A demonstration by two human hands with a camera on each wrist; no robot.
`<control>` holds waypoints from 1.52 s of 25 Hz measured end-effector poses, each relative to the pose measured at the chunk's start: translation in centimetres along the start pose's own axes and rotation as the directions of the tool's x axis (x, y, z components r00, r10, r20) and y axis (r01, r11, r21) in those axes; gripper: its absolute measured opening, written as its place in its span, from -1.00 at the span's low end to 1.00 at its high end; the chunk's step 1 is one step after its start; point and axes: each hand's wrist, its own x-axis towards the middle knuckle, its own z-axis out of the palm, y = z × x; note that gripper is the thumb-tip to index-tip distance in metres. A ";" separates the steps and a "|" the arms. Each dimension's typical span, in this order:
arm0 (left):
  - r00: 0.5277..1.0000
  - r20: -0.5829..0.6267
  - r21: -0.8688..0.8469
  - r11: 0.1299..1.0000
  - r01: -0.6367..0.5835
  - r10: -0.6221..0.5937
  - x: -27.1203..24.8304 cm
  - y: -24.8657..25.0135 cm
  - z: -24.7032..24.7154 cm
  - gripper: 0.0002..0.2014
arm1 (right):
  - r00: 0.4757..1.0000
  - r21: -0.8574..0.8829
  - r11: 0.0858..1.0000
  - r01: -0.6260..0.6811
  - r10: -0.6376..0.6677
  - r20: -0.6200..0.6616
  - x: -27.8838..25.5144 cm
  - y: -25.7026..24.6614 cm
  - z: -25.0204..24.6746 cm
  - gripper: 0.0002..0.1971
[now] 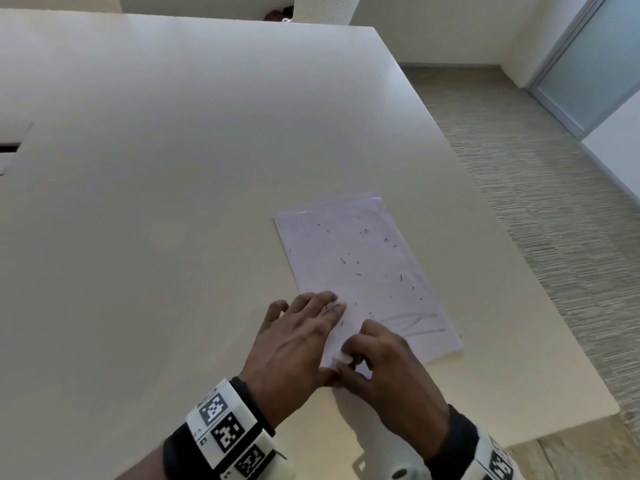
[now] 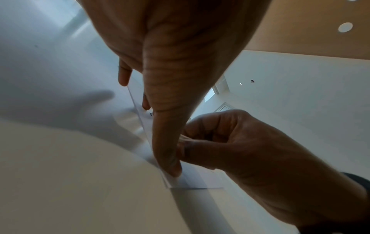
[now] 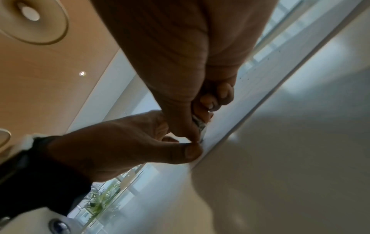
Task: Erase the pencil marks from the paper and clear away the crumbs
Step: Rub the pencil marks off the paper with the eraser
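A white paper sheet (image 1: 363, 265) lies near the table's right edge, strewn with dark eraser crumbs (image 1: 356, 261). Grey pencil marks (image 1: 415, 323) remain at its near right end. My left hand (image 1: 304, 327) presses flat on the sheet's near left part, fingers spread, thumb (image 2: 170, 161) on the near corner of the paper (image 2: 196, 175). My right hand (image 1: 381, 358) grips a small white eraser (image 1: 341, 357) against the paper beside that thumb. In the right wrist view the curled fingers (image 3: 218, 95) pinch the eraser (image 3: 200, 125) on the sheet (image 3: 230, 117).
The cream table (image 1: 173, 168) stretches far to the left and back. Its right edge (image 1: 485, 202) runs close to the paper, with striped floor (image 1: 536, 185) beyond. A cable cut-out (image 1: 10, 147) sits at the far left, a white chair back (image 1: 325, 8) behind the table.
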 end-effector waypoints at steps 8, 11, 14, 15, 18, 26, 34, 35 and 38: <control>1.000 -0.008 -0.001 1.000 -0.017 0.017 -0.1 -0.1 -0.2 -0.04 | 0.998 -0.013 1.000 -0.004 0.005 0.062 0.0 -0.5 0.0 -0.81; 1.000 -0.002 0.014 1.000 -0.017 0.017 0.0 -0.1 -0.1 0.02 | 0.980 -0.061 0.991 -0.116 0.104 -0.173 1.3 1.7 -1.8 -0.84; 1.000 -0.018 0.012 1.000 -0.019 0.019 0.0 0.0 -0.2 -0.01 | 0.988 -0.058 0.994 -0.094 0.085 -0.130 1.0 -0.1 -0.3 -0.83; 1.000 -0.017 0.009 1.000 -0.024 0.025 0.0 0.0 -0.3 -0.04 | 0.997 -0.033 0.998 -0.054 0.052 -0.061 0.5 -1.2 0.7 -0.83; 1.000 -0.014 0.009 1.000 -0.028 0.028 0.0 -0.1 -0.2 -0.01 | 0.985 -0.028 0.994 -0.110 0.105 -0.140 1.2 0.6 -0.4 -0.83; 1.000 -0.015 0.019 1.000 -0.020 0.020 0.0 -0.1 0.0 0.01 | 0.988 -0.020 0.993 -0.114 0.111 -0.104 0.5 0.7 -0.6 -0.82; 1.000 -0.015 0.034 0.999 -0.021 0.022 0.0 0.0 -0.1 0.01 | 0.985 -0.033 0.991 -0.132 0.127 -0.120 0.0 0.4 -0.2 -0.80; 1.000 -0.014 0.033 0.999 -0.019 0.019 0.0 0.0 0.0 0.02 | 0.969 -0.053 0.984 -0.173 0.160 -0.188 0.3 1.3 -1.1 -0.80; 1.000 -0.015 0.033 0.999 -0.014 0.015 0.0 0.0 0.1 0.02 | 0.966 -0.101 0.977 -0.188 0.166 -0.199 0.3 1.3 -1.6 -0.80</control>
